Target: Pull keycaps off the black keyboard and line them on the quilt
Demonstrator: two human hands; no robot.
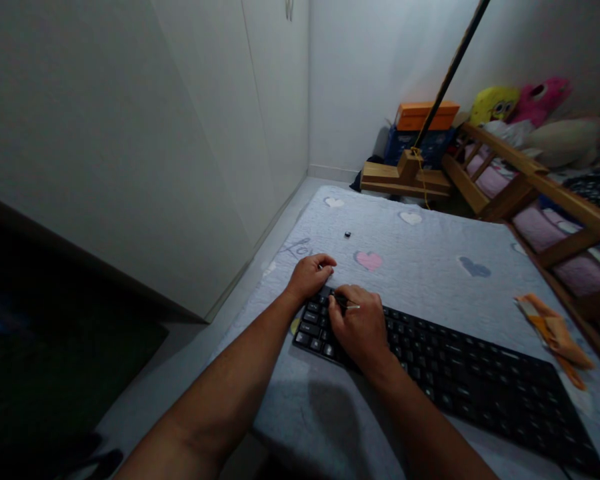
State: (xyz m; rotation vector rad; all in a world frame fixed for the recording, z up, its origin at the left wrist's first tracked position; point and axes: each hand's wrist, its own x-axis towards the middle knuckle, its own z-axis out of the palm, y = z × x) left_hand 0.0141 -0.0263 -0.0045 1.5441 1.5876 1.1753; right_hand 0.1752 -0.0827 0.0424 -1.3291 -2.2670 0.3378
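Note:
A black keyboard (460, 373) lies slantwise on a light blue cloth with heart prints. My right hand (361, 323) rests over its left end, closed on a thin metal tool (351, 307) whose tip points toward the upper left keys. Just beyond the keyboard's far left corner, my left hand (312, 275) has its fingers curled; whatever they hold, if anything, is too small to name. A small dark piece (347, 235), perhaps a keycap, sits on the cloth beyond my hands.
An orange cloth pouch (555, 333) lies right of the keyboard. Pale cabinet doors (220, 133) rise at the left. Behind are a wooden stand (407, 175) with a slanting pole, an orange box (425, 116) and a wooden bed rail (545, 175) with plush toys beyond.

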